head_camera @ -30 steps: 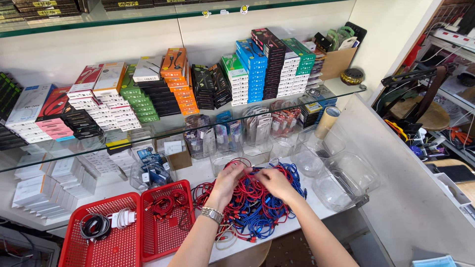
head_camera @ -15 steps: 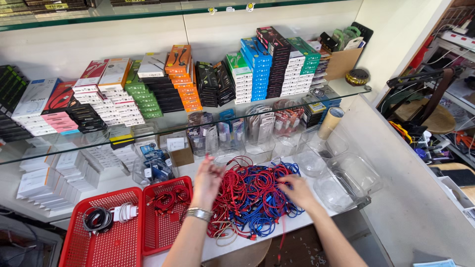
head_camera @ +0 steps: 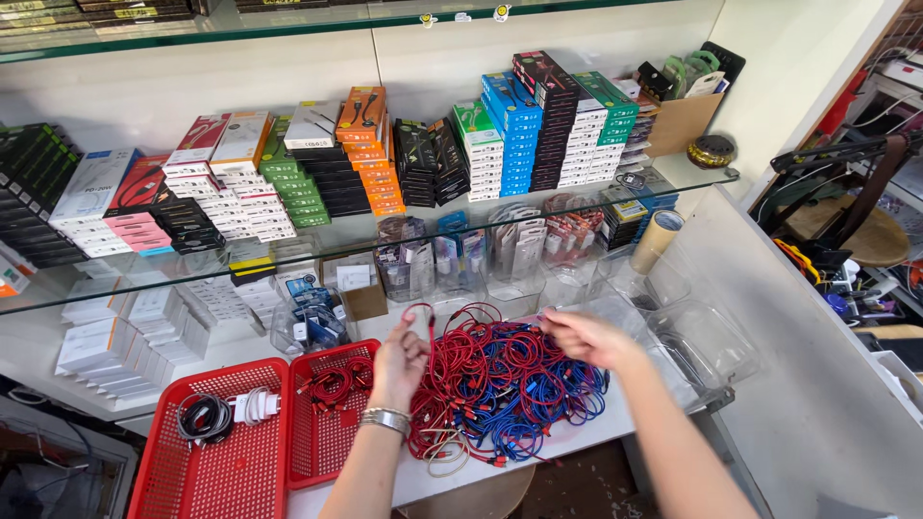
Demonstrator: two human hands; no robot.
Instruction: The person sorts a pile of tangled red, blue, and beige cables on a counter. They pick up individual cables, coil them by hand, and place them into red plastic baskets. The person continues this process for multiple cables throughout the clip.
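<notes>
Head view: heap of red and blue cables (head_camera: 505, 380) on white counter (head_camera: 586, 437), right of two red baskets (head_camera: 279, 432). Left hand (head_camera: 399, 360) pinching a red strand; right hand (head_camera: 582, 336) gripping another at heap's top. Likely light, limp, tangle-prone; best taken near a plug end.

Bright, even light; glare on the glass shelf (head_camera: 404, 235), wide-angle bending at edges, sharp focus
</notes>
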